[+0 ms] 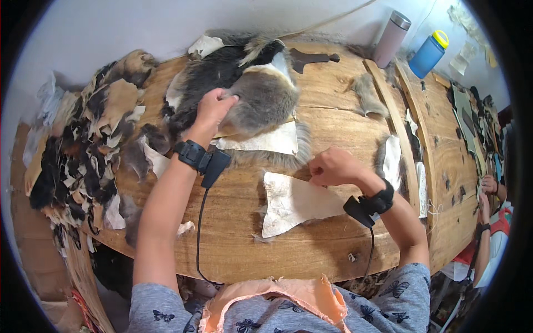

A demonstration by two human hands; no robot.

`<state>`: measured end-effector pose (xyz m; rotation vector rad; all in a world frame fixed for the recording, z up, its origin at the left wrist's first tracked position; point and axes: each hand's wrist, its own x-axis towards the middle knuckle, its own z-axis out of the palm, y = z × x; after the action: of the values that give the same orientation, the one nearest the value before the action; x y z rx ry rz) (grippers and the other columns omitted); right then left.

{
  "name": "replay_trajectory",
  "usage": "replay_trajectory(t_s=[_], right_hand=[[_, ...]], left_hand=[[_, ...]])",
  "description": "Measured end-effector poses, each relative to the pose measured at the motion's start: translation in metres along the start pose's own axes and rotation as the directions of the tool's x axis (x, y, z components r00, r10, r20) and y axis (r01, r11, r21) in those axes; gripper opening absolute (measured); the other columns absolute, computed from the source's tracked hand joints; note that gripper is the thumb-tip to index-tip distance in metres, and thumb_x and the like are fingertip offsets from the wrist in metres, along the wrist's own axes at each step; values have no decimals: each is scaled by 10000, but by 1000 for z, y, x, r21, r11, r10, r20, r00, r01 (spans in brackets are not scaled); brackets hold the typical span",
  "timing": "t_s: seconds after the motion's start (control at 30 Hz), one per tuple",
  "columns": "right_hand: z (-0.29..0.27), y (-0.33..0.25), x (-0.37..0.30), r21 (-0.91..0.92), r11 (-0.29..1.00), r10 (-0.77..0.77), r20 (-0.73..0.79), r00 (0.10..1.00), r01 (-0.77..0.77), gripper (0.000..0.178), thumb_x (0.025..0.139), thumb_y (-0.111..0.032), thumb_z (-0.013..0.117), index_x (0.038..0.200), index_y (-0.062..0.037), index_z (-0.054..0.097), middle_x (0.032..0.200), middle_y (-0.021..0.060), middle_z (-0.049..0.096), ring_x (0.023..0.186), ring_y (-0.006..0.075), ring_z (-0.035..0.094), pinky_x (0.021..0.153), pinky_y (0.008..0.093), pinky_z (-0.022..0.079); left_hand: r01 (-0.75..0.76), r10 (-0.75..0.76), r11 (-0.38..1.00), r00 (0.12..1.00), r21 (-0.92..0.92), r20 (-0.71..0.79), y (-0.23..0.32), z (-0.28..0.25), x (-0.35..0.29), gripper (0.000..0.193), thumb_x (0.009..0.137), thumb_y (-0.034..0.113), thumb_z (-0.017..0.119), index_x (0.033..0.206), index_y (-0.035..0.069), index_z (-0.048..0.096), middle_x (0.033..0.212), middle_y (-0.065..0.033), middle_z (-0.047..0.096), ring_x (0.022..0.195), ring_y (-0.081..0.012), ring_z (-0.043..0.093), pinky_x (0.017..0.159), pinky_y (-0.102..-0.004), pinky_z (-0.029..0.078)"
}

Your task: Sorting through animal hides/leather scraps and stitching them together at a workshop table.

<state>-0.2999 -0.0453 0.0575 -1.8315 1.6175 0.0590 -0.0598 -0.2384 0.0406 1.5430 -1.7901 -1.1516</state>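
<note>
My left hand [213, 112] is closed in a pinch at the left side of a grey fur piece [261, 102], which lies on a pile of fur pelts [214, 66] with black and white patches. Below it, a pale skin-side edge [272, 139] sticks out over longer grey hair. To the right, my right hand [336, 165] has its fingers curled together at the upper edge of a cream piece of hide [294, 202], which lies flat, skin side up. Its fingertips are partly hidden, so whatever they hold cannot be made out.
Fur scraps [91, 127] heap up at the left. A dark flat handled tool [313, 58] lies behind the pelts. Wooden strips [395, 139], a pink bottle [391, 41] and a blue bottle [428, 55] stand right. Another person's hands [486, 194] work at the right edge.
</note>
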Motion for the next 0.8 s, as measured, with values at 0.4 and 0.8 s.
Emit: replay_trajectory(t_s=[0.4,0.8], right_hand=[[37,34,-34,-19,999,17,-588,808,-35,233,768,-100,604,975,-34,520,784,173,605,737,319,602,649,403,480],[10,-22,-46,-74,993,-117,-778,618,95,198,790,-94,621,979,-50,579,944,127,616,889,303,591,758,360,472]], left_hand=[[-452,530,846,769,-282,358,75,-37,-69,122,753,45,599,743,78,481,771,14,550,705,-90,508,647,-229,403],[-465,279,818,836,339,473,9,-58,-168,174,777,167,630,866,17,622,762,-92,623,689,-241,600,650,-303,473]])
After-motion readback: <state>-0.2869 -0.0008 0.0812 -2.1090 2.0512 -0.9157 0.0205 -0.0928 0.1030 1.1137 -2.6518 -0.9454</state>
